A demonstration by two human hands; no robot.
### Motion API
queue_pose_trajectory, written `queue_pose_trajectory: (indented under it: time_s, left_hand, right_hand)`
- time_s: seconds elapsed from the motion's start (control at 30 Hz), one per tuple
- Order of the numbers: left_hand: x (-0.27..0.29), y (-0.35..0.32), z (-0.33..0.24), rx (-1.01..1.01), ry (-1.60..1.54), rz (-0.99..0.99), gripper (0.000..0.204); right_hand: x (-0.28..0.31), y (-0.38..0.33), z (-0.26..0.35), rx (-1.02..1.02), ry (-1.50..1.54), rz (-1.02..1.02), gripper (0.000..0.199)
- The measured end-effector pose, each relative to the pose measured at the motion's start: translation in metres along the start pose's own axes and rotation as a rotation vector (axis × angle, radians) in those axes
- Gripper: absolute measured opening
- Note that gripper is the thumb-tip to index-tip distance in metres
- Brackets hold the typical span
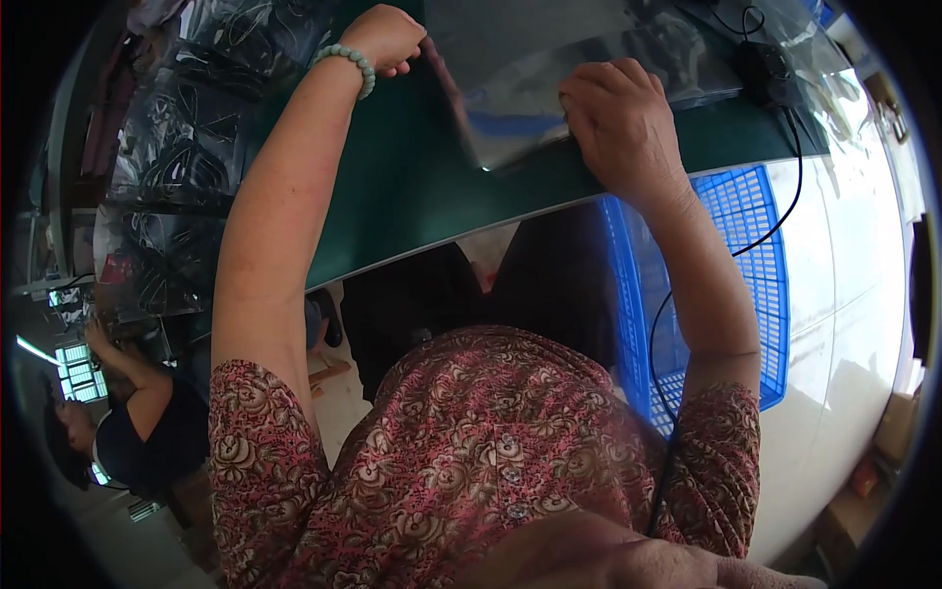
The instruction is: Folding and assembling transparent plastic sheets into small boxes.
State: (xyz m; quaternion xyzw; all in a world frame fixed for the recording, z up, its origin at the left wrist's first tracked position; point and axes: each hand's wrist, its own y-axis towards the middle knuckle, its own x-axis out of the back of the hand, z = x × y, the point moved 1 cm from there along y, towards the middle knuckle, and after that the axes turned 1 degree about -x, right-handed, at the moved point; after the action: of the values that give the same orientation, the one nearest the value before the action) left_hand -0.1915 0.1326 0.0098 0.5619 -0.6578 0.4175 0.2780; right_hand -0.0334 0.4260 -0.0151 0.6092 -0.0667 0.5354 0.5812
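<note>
Where the head view looks down, the lines run so:
Sheet: a shiny clear plastic sheet [549,88] lies on the dark green table [412,196], far and centre, between both hands.
Left hand [383,37]: curled closed at the sheet's far left corner, fingers folded; whether it pinches the sheet I cannot tell. A pale green bead bracelet [351,61] circles the wrist.
Right hand [620,123]: fingers pressed together and bent over the sheet's near right edge, at the table's near rim.
Left side: bundles of black cable in clear bags [186,147] crowd the table's left part, close beside the left forearm.
Right side: a black cord [785,196] hangs over the table edge, past a blue plastic crate [746,245] standing below it.
Near left: another person [137,412] sits low, well apart.
Open room: bare green surface between the forearms.
</note>
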Motion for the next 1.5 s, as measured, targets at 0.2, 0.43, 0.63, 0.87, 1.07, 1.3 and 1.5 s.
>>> queue_pose_trajectory:
  time_s: [0.2, 0.43, 0.63, 0.87, 1.07, 1.3, 1.5]
  left_hand:
    - [0.005, 0.014, 0.01, 0.107, -0.374, 0.144, 0.023]
    - [0.015, 0.016, 0.005, 0.069, -0.707, 0.235, 0.023]
    - [-0.012, 0.012, -0.023, -0.059, -1.125, 0.241, 0.023]
    - [-0.06, -0.015, -0.059, 0.056, -1.436, 0.208, 0.021]
    - [-0.048, -0.051, -0.074, -0.309, -1.557, 0.145, 0.021]
    - [0.048, -0.114, -0.039, -0.935, -1.534, 0.396, 0.041]
    - [0.051, -0.161, -0.011, -1.241, -1.252, 0.661, 0.073]
  right_hand:
    - [0.003, -0.003, 0.0, -0.014, -0.009, -0.003, 0.016]
    - [0.004, -0.005, 0.0, -0.008, 0.007, -0.016, 0.016]
    - [0.008, -0.002, -0.003, -0.027, 0.074, -0.083, 0.016]
    - [0.007, -0.004, -0.02, -0.144, 0.277, -0.114, 0.02]
    - [0.024, 0.003, -0.034, -0.212, 0.378, -0.043, 0.023]
    - [0.046, 0.056, -0.056, -0.239, 0.142, -0.545, 0.049]
    - [-0.013, 0.079, -0.043, -0.273, 0.832, -0.102, 0.055]
